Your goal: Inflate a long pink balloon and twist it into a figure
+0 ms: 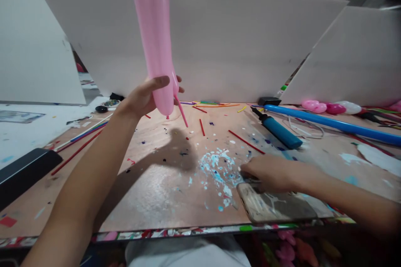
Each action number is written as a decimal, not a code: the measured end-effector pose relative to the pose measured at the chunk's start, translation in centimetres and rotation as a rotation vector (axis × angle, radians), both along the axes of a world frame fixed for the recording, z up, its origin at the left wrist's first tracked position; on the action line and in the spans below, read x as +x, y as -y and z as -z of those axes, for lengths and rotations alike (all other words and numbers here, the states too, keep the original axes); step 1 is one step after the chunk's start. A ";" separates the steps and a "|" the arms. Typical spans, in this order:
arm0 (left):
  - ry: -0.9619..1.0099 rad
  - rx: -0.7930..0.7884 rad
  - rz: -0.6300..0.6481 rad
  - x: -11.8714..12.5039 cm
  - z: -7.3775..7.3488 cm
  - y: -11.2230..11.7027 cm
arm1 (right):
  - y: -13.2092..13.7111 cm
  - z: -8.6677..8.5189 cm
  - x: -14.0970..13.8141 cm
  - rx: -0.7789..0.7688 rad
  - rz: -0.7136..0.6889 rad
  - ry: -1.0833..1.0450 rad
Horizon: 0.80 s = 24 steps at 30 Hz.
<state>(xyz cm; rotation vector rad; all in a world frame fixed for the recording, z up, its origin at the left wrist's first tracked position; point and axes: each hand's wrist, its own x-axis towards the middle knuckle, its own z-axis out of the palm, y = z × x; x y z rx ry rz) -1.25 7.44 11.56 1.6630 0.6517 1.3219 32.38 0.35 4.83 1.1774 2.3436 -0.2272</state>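
My left hand point(150, 91) is wrapped round the lower end of a long pink balloon point(153, 29), which stands upright and runs out of the top of the view. Its knotted tip points down, and a thin pink uninflated tail point(181, 112) hangs beside it. My right hand point(266, 173), slightly blurred, is low over a phone point(282, 208) in a smudged case at the table's front edge. Its fingers are curled together, and what they grip is hidden. Beyond that hand lies a blue hand pump point(280, 131) with a black nozzle.
A long blue balloon point(332, 121) lies at the right, near pink and white balloons point(335, 107). Thin uninflated balloons point(246, 141) and blue paint flecks point(219, 171) dot the wooden table point(140, 204). White boards point(219, 41) stand behind; a black bar point(28, 175) juts in left.
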 end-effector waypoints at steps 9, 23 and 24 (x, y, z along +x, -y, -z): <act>0.004 -0.020 0.001 -0.1 0.2 -0.1 | -1.4 1.7 4.5 -0.246 0.104 -0.183; 0.005 -0.024 -0.041 -0.7 0.1 -0.3 | -0.6 1.5 3.4 -0.275 0.106 -0.171; -0.006 -0.033 -0.039 -0.7 0.2 -0.3 | -0.5 1.4 3.7 -0.297 0.085 -0.218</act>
